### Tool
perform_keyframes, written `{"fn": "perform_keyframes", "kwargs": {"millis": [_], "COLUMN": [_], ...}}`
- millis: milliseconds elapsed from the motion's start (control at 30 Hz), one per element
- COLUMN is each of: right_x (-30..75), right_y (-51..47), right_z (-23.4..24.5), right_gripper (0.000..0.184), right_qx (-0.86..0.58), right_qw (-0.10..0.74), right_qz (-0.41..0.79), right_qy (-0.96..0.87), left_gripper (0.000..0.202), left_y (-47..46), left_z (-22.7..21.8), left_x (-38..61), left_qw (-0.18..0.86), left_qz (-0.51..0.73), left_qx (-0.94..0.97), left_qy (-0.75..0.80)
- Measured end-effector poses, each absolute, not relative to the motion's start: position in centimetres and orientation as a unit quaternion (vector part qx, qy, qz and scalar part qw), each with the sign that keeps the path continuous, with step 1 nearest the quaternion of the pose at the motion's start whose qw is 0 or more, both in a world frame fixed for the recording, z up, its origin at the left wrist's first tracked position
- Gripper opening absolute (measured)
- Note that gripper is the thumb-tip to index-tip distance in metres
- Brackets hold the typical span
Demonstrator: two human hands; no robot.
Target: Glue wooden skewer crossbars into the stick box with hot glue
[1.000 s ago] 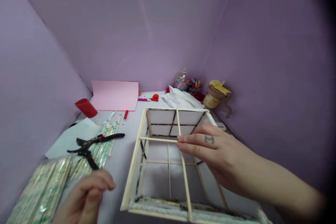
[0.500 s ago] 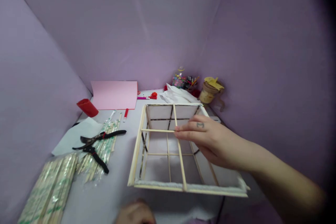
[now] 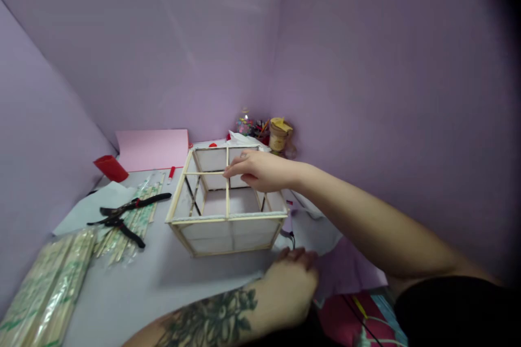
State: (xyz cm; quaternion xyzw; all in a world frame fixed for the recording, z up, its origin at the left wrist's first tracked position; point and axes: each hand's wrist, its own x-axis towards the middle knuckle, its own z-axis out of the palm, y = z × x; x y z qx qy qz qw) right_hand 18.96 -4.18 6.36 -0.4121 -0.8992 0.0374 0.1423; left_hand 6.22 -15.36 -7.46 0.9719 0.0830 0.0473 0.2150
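Observation:
A box frame of thin wooden sticks [image 3: 230, 220] with white sheet sides stands on the table, its stick-crossed top facing up. My right hand [image 3: 260, 169] reaches over it, fingertips pinched where a thin crosswise stick [image 3: 203, 173] meets the lengthwise stick [image 3: 228, 195]. Low in front of the box's right corner is my left hand [image 3: 291, 284], back upward, forearm across the table's front. Its fingers point away from me and are mostly hidden, so their grip is unclear. Just beyond them lies a small purple and black object [image 3: 288, 230], blurred.
Black-handled pruning shears [image 3: 122, 211] rest on bagged sticks [image 3: 140, 222] at left, beside a larger bundle [image 3: 49, 287]. Behind are a red roll [image 3: 111, 168], pink sheet [image 3: 152, 150], jar [image 3: 244, 123] and woven cup [image 3: 280, 137]. Purple walls enclose the table. Cords [image 3: 362, 317] hang lower right.
My view has swung right and up. My left hand has moved right, from below the box to its front right corner. My right hand stays at the crossing sticks.

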Motion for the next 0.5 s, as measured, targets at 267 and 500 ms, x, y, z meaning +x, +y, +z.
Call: {"fn": "perform_keyframes", "kwargs": {"millis": [267, 500], "right_x": [18.9, 19.0], "right_y": [-4.3, -4.1], "right_z": [7.2, 7.9], "right_gripper": [0.050, 0.052], "right_qx": [-0.420, -0.404], "right_qw": [0.071, 0.053], "right_qz": [0.012, 0.020], "right_qy": [-0.905, -0.913], "left_gripper": [0.052, 0.052], "left_y": [-14.4, -14.2], "left_z": [-7.3, -8.1], "left_x": [13.3, 13.2], "left_qw": [0.098, 0.062], "left_qz": [0.074, 0.101], "left_qx": [0.951, 0.939], "left_qy": [0.285, 0.322]}}
